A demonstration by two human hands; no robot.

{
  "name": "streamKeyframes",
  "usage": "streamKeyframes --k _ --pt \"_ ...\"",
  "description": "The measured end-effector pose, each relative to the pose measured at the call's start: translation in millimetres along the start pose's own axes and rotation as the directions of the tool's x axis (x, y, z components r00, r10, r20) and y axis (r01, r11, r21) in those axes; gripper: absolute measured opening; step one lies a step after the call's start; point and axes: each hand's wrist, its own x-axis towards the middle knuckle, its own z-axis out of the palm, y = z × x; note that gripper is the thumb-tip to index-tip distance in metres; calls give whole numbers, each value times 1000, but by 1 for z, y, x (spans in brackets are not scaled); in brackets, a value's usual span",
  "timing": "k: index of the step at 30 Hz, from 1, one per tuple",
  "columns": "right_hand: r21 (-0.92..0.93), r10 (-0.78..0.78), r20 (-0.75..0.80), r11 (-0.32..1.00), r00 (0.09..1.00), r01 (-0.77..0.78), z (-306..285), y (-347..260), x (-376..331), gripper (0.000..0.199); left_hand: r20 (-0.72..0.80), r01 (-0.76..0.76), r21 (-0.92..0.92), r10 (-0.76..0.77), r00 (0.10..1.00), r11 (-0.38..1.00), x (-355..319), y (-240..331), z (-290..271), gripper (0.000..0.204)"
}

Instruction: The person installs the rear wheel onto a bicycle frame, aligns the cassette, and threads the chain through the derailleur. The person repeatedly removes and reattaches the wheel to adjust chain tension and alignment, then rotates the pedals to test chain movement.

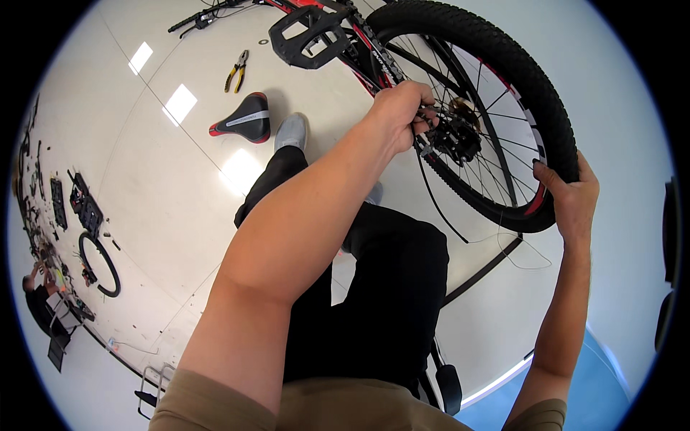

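Note:
A bicycle's rear wheel (pixel 555 108), with a knobby black tire and dark spokes, fills the upper right. My right hand (pixel 577 197) grips the tire at its lower right edge, thumb on the rim side. Beside the hub, my left hand (pixel 407 111) is closed with its fingers curled near the rear derailleur (pixel 460 140). What these fingers pinch is hidden. A black cable (pixel 437 195) hangs below the left hand, and a thin bare wire (pixel 528 264) loops under the wheel. Further up are the chain (pixel 375 44) and a black pedal (pixel 307 37).
On the pale floor lie a black and red saddle (pixel 246 119), yellow-handled pliers (pixel 236 70) and a small ring (pixel 264 42). A handlebar grip (pixel 183 24) shows at the top. Far left are a loose wheel (pixel 99 264), scattered parts and another person (pixel 42 298) seated.

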Motion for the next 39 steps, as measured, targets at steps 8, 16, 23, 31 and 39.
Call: streamKeyframes --k 8,16,23,31,39 --pt "-43 30 13 999 999 -29 3 -12 0 34 -60 16 -9 -17 998 1000 1 2 -3 7" --pt "6 -8 -5 1000 1000 8 5 4 -4 30 -70 50 -34 -53 996 998 -1 3 4 7" --pt "-34 -45 -46 998 998 44 12 -3 -10 18 -155 124 -21 -126 980 992 9 0 10 7" --pt "18 39 -17 999 999 -39 21 21 -9 26 -201 160 -7 -158 967 987 22 -15 12 9" --pt "86 91 21 992 996 -93 25 26 -13 31 -188 186 54 -173 967 981 25 -16 6 7"
